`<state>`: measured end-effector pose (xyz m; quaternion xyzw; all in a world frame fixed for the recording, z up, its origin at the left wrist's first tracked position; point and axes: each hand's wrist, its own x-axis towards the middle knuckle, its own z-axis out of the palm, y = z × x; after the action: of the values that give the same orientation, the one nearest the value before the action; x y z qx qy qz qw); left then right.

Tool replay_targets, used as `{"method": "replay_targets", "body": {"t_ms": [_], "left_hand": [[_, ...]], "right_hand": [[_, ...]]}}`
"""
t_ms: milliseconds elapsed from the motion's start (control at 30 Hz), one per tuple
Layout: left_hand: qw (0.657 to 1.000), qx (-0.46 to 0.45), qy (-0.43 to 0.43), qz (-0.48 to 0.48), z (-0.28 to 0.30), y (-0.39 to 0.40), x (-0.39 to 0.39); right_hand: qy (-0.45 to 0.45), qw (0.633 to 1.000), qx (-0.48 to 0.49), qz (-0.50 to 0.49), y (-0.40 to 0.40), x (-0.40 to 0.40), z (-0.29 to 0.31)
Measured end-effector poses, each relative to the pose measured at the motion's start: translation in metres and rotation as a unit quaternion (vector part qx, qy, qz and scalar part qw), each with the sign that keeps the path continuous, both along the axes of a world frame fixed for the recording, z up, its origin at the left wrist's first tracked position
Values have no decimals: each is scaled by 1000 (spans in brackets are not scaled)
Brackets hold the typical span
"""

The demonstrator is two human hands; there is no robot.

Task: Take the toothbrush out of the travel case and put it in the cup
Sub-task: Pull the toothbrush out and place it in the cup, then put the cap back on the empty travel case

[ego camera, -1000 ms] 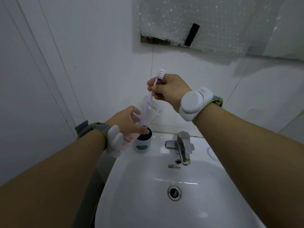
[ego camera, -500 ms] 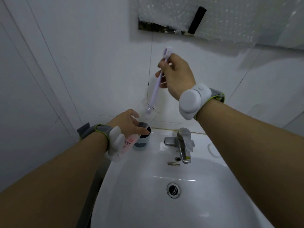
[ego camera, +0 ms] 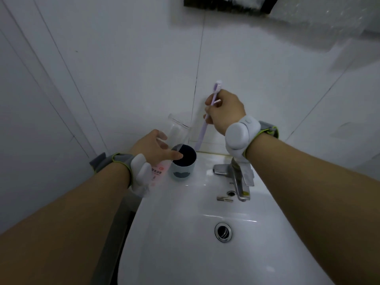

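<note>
A white sink (ego camera: 185,243) fills the space below and between the two forearms, its round metal drain (ego camera: 223,232) low in the bowl, well below both hands. A metal tap (ego camera: 238,177) stands on the back edge, directly under the right wrist. A white tiled wall (ego camera: 123,68) rises behind both hands, with a dark grout line running down just left of the right hand. High above the right hand is a dark-edged frame (ego camera: 226,7), possibly a covered mirror.
</note>
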<state>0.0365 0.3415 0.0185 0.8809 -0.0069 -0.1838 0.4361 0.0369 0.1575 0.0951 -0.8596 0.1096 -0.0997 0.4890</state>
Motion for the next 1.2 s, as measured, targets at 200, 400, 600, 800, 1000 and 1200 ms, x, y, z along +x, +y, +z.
{"method": "replay_targets", "body": {"t_ms": [200,400,600,800,1000,1200], "left_hand": [[1000,-16,-5,24,-11,14,-2],[999,-28,-16,28,-16,19,-5],[999,-37,-17,34,-21,22,-10],[998,-53,-21,33,-18,15,-12],[997,-67,-22,24,-8,2,-16],[995,-82,-49,7,17,-28,-18]], "right_hand": [[59,998,-15,9,16,4,-42],[115,993,-25,-4,26,2,-70],[176,983,-36,-43,30,-3,-90],[190,981,-7,-43,17,-9,-96],[164,985,43,-38,4,-14,-97],[142,987,65,-46,-26,-24,-74]]}}
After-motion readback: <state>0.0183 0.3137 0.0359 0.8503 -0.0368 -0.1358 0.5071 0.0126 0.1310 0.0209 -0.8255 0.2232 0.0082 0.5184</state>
